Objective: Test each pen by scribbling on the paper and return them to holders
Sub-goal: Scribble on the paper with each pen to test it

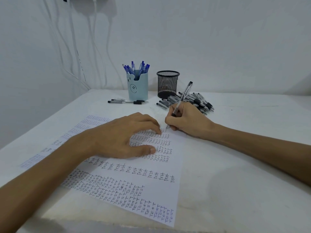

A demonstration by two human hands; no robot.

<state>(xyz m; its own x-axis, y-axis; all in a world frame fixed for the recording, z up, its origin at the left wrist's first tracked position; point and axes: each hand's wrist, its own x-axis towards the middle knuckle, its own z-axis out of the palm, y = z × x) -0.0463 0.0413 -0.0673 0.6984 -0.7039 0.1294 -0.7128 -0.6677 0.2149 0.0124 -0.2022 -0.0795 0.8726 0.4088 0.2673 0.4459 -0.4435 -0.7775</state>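
Right hand (188,120) has a clear-barrelled black pen (182,98) pinched in a normal writing grip, tip down on the far right corner of the paper (151,190), cap end tilted up and away. Left hand (121,137) is spread out on the sheet just left of the tip, fingers relaxed, fingertips and thumb pressing it down, not gripping anything.

The sheet is packed with rows of "test" and lies skewed. Its near right corner sits almost at the table (235,165) front edge, and its left side runs close to the table's left edge. Right of the paper is a broad stretch of white tabletop with only the right forearm across it.

Just beyond the right hand is a heap of black pens (198,101), touching a black mesh holder (167,84). Left of that, a pale blue bear holder (138,88) holds blue pens (136,68), with a few loose pens (124,102) lying at its base. Both holders stand near the far edge by the wall, and white cables (101,56) hang down far left.
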